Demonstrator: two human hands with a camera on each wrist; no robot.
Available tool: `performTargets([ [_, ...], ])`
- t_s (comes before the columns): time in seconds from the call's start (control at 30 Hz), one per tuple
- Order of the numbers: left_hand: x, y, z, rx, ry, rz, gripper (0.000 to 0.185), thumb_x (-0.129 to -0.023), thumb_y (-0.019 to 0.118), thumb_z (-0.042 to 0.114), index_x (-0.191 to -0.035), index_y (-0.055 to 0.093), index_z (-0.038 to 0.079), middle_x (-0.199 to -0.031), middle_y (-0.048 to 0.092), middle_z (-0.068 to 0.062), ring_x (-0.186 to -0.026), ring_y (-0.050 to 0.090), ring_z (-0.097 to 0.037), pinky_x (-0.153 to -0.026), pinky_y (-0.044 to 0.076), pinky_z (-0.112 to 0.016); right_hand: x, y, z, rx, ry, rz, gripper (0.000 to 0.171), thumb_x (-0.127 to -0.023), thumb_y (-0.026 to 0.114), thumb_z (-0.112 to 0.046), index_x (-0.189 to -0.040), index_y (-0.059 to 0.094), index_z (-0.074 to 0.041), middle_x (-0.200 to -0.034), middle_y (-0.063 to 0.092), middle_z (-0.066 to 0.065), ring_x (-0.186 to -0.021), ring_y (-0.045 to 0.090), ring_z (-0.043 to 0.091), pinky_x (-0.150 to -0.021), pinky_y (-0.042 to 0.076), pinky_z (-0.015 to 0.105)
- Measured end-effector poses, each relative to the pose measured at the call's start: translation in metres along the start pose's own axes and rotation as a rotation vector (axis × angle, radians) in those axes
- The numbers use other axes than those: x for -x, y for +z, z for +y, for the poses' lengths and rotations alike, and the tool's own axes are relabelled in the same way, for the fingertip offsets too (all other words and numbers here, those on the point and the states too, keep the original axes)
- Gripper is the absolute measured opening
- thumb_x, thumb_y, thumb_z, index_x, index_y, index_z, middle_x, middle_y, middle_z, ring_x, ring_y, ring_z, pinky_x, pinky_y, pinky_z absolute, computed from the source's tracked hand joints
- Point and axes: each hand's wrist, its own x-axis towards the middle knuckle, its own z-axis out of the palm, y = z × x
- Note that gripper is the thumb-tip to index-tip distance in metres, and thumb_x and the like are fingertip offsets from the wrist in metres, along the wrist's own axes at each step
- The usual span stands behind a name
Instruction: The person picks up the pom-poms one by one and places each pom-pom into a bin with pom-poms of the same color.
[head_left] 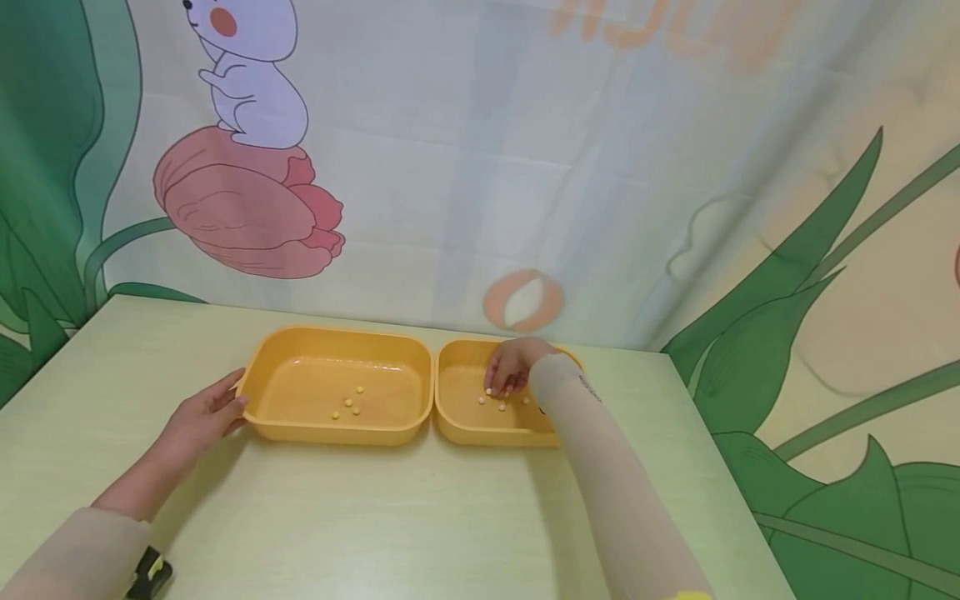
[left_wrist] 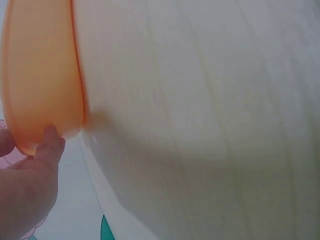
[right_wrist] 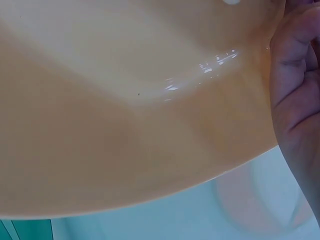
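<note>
My left hand (head_left: pixel 201 419) holds the left end of the larger yellow tray (head_left: pixel 337 435). In the left wrist view its fingers (left_wrist: pixel 49 142) lie on the outer wall by the corner. Several small pale yellow beads (head_left: pixel 348 402) lie on that tray's floor. My right hand (head_left: pixel 513 364) reaches down into the smaller yellow tray (head_left: pixel 487 435), fingers bent and pointing down. A small pale bead (head_left: pixel 489 392) shows at its fingertips, and several more beads (head_left: pixel 502 407) lie around them. In the right wrist view the hand (right_wrist: pixel 300 85) is at the right edge, fingertips hidden.
The two trays stand side by side at the back of the pale green table (head_left: pixel 390 517). Behind them hangs a printed curtain (head_left: pixel 420 167) with a cartoon animal and flowers. A black buckle (head_left: pixel 150 573) shows by the left sleeve.
</note>
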Motion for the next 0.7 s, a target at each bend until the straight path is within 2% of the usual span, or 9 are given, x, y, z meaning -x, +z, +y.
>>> performTargets([
  [0.07, 0.000, -0.001, 0.000, 0.004, 0.001, 0.001, 0.063, -0.113, 0.037, 0.023, -0.162, 0.008, -0.002, -0.160, 0.024, -0.040, -0.130, 0.062, -0.029, -0.095, 0.060, -0.019, 0.000, 0.000, -0.001, 0.000, 0.001, 0.003, 0.006, -0.092, 0.070, -0.001, -0.096, 0.073, -0.004, -0.069, 0.068, -0.005, -0.060, 0.053, 0.005, -0.057, 0.048, 0.015],
  [0.13, 0.001, -0.001, 0.000, 0.017, 0.002, -0.001, 0.063, -0.112, 0.037, 0.023, -0.162, 0.008, -0.002, -0.160, 0.024, -0.040, -0.117, 0.067, -0.008, -0.094, 0.060, -0.018, 0.001, 0.000, -0.002, 0.001, 0.004, 0.005, 0.007, -0.092, 0.070, -0.001, -0.097, 0.073, -0.004, -0.070, 0.068, -0.005, -0.060, 0.053, 0.005, -0.057, 0.046, 0.015],
  [0.2, 0.002, -0.002, 0.000, 0.030, 0.002, -0.004, 0.064, -0.112, 0.038, 0.024, -0.162, 0.008, -0.002, -0.159, 0.024, -0.041, -0.105, 0.062, 0.011, -0.092, 0.060, -0.016, 0.001, 0.000, -0.002, -0.004, 0.009, 0.007, 0.007, -0.093, 0.070, -0.001, -0.098, 0.073, -0.004, -0.070, 0.068, -0.005, -0.059, 0.052, 0.005, -0.056, 0.046, 0.015],
  [0.27, 0.002, -0.002, -0.001, 0.042, 0.006, -0.007, 0.064, -0.112, 0.039, 0.023, -0.162, 0.008, -0.002, -0.159, 0.023, -0.041, -0.099, 0.056, 0.019, -0.092, 0.060, -0.015, 0.001, 0.000, -0.003, -0.006, 0.015, 0.006, 0.008, -0.093, 0.069, -0.001, -0.099, 0.072, -0.004, -0.070, 0.068, -0.005, -0.059, 0.052, 0.005, -0.056, 0.045, 0.015],
  [0.37, 0.002, -0.001, -0.001, 0.034, -0.005, -0.003, 0.064, -0.112, 0.039, 0.024, -0.162, 0.008, -0.001, -0.159, 0.024, -0.041, -0.104, 0.062, 0.011, -0.095, 0.060, -0.019, 0.002, 0.001, -0.004, -0.015, 0.021, 0.000, 0.010, -0.094, 0.069, -0.001, -0.103, 0.072, -0.003, -0.070, 0.068, -0.005, -0.058, 0.053, 0.004, -0.055, 0.044, 0.014],
  [0.47, 0.001, 0.000, -0.001, 0.020, -0.019, 0.005, 0.064, -0.112, 0.038, 0.024, -0.163, 0.007, 0.000, -0.160, 0.023, -0.040, -0.123, 0.067, -0.019, -0.099, 0.057, -0.026, 0.004, -0.001, -0.005, 0.009, 0.016, -0.016, 0.014, -0.095, 0.068, -0.003, -0.109, 0.071, -0.002, -0.068, 0.067, -0.006, -0.058, 0.052, 0.003, -0.055, 0.043, 0.013],
  [0.57, 0.000, 0.001, 0.000, 0.035, -0.036, 0.007, 0.063, -0.113, 0.036, 0.024, -0.163, 0.006, 0.002, -0.161, 0.021, -0.040, -0.142, 0.048, -0.044, -0.102, 0.054, -0.030, 0.010, -0.005, -0.006, 0.064, -0.009, -0.015, 0.021, -0.096, 0.069, -0.007, -0.116, 0.072, -0.002, -0.068, 0.067, -0.008, -0.057, 0.049, 0.002, -0.055, 0.042, 0.012],
  [0.67, -0.001, 0.002, 0.000, 0.054, -0.039, 0.005, 0.063, -0.113, 0.036, 0.024, -0.163, 0.005, 0.002, -0.162, 0.019, -0.040, -0.147, 0.038, -0.048, -0.103, 0.054, -0.030, 0.025, -0.009, -0.010, 0.130, -0.065, 0.018, 0.027, -0.098, 0.066, -0.009, -0.124, 0.069, -0.001, -0.074, 0.065, -0.007, -0.060, 0.047, 0.003, -0.056, 0.042, 0.013],
  [0.7, 0.000, 0.001, 0.000, 0.050, -0.037, 0.006, 0.063, -0.113, 0.036, 0.024, -0.163, 0.006, 0.002, -0.162, 0.020, -0.040, -0.144, 0.045, -0.045, -0.102, 0.055, -0.028, 0.032, -0.009, -0.012, 0.152, -0.095, 0.043, 0.029, -0.100, 0.064, -0.011, -0.126, 0.068, 0.000, -0.077, 0.065, -0.006, -0.062, 0.047, 0.004, -0.057, 0.043, 0.013],
])
